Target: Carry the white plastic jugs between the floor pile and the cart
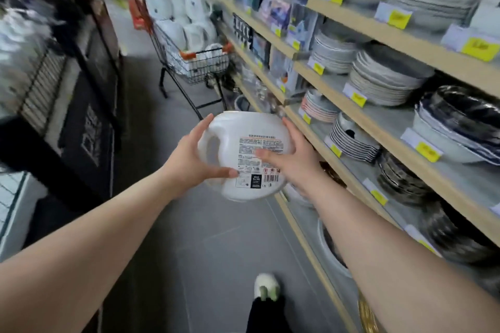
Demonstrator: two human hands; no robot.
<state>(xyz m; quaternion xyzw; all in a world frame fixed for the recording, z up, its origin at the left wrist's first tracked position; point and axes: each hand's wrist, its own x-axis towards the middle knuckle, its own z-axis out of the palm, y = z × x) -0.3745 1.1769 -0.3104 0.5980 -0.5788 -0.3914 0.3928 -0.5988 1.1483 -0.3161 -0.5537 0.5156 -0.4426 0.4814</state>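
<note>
At the frame's center, both hands clasp a white jug (244,155), left hand (193,155) by its handle, right hand (290,161) over its label (257,159); barcode visible, print unreadable. Yellow price tags (477,48) blurred on the shelves at right.

Both hands, left hand (194,155) and right hand (290,159), grip white jug (243,149) at centre; loaded shopping cart (194,62) at 12 o'clock, plate shelves (378,35) at 2 o'clock.
</note>
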